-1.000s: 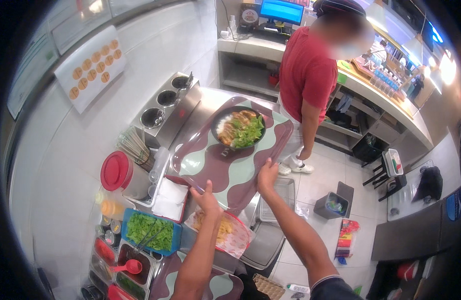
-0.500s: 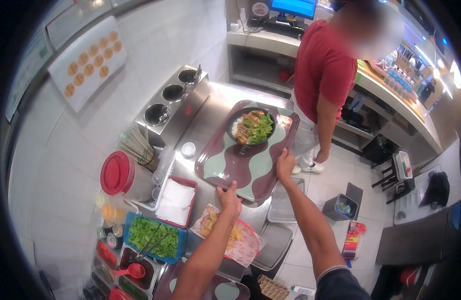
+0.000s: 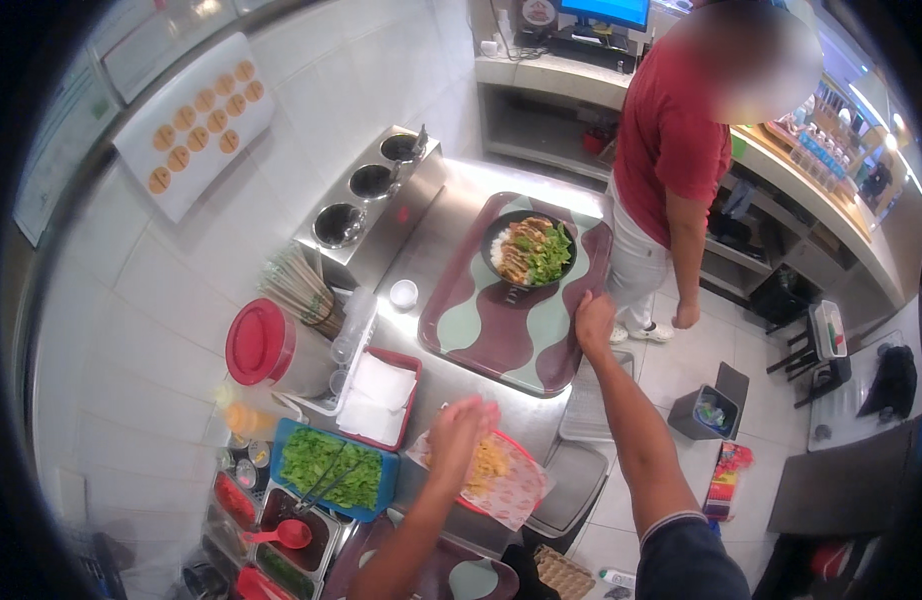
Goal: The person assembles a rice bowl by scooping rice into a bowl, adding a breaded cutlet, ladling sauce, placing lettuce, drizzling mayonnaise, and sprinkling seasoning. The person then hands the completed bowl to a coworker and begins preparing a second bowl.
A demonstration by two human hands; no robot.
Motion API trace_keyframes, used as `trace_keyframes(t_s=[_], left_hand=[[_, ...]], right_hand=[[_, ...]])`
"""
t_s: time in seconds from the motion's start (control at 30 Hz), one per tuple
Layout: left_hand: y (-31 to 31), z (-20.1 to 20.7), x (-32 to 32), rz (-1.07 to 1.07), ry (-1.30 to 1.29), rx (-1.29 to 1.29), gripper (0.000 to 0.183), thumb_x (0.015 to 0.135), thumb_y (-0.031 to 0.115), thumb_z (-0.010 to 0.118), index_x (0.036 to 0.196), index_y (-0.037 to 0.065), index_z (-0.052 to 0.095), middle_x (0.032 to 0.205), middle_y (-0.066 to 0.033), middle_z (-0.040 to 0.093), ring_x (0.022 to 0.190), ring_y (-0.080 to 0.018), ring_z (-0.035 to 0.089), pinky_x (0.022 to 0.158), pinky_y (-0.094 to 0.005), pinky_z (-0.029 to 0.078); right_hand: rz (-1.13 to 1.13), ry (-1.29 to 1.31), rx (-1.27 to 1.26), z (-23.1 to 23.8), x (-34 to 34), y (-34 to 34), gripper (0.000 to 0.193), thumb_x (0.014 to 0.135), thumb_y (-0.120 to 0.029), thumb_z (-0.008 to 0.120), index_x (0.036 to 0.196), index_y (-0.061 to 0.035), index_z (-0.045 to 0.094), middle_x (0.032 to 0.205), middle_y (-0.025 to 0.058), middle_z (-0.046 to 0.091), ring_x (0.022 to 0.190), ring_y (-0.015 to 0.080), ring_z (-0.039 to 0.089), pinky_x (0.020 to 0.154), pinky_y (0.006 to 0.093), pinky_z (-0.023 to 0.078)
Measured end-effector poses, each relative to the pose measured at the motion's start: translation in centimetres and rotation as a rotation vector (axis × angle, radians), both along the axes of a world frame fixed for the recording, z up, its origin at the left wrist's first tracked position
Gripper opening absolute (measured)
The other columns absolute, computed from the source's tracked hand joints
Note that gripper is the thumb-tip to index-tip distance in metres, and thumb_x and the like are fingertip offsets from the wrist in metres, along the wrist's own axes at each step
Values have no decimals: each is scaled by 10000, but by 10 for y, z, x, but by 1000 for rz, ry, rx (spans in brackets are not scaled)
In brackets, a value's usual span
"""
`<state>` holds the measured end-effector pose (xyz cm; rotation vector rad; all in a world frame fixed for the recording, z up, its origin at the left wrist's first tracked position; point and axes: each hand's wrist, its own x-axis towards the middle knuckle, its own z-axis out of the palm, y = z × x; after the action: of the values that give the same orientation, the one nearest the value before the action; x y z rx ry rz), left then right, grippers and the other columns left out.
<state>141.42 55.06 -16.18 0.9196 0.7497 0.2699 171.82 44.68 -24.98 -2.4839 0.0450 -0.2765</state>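
Note:
A maroon and pale-green patterned tray (image 3: 461, 345) lies on the steel counter. On its far part sits a black bowl (image 3: 530, 248) of rice, sliced browned meat and green leaves. My right hand (image 3: 596, 322) is closed on the tray's right edge. Off the tray, my left hand (image 3: 461, 438) is over a red basket (image 3: 503, 480) lined with printed paper and holding golden fried food. Motion blurs the left fingers, so their grip does not show. Just left of that hand is a red tray of white paper napkins (image 3: 379, 398).
A blue tub of chopped lettuce (image 3: 333, 468) with tongs stands at the lower left. Behind it are a red-lidded container (image 3: 259, 340), straws (image 3: 301, 290) and a steel holder (image 3: 366, 205). A small white cup (image 3: 404, 294) is near the tray. A person in red (image 3: 671, 150) stands beyond.
My left hand has let go of the tray's near edge and moved down over the basket. The tray now rests on the counter; my right hand stays at its right edge.

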Motion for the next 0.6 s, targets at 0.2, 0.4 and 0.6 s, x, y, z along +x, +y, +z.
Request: trace_keyframes(t_s=[0.2, 0.4, 0.6], left_hand=[[-73, 75, -196, -166, 124, 70, 354, 1011, 163, 588, 1261, -85, 554, 1151, -193, 682, 1040, -263, 680, 928, -371, 547], [-102, 110, -297, -5, 241, 97, 314, 1023, 136, 548, 1232, -98, 565, 1126, -219, 679, 1020, -304, 689, 912, -392, 564], [-123, 122, -371, 261, 97, 4, 321, 1013, 165, 573, 1236, -66, 571, 1107, -215, 683, 1007, -310, 691, 914, -414, 562]], right_hand=[[668, -257, -560, -6, 33, 8, 392, 903, -123, 503, 1259, 31, 559, 1326, 183, 554, 1286, 335, 471, 969, 500, 429], [884, -408, -847, -14, 24, -9, 465, 901, -151, 504, 1328, 26, 559, 1351, 189, 580, 1272, 321, 537, 1059, 475, 401], [1085, -281, -878, 21, -38, -84, 439, 882, -121, 527, 1297, 14, 568, 1316, 214, 600, 1214, 322, 586, 1051, 475, 419]])
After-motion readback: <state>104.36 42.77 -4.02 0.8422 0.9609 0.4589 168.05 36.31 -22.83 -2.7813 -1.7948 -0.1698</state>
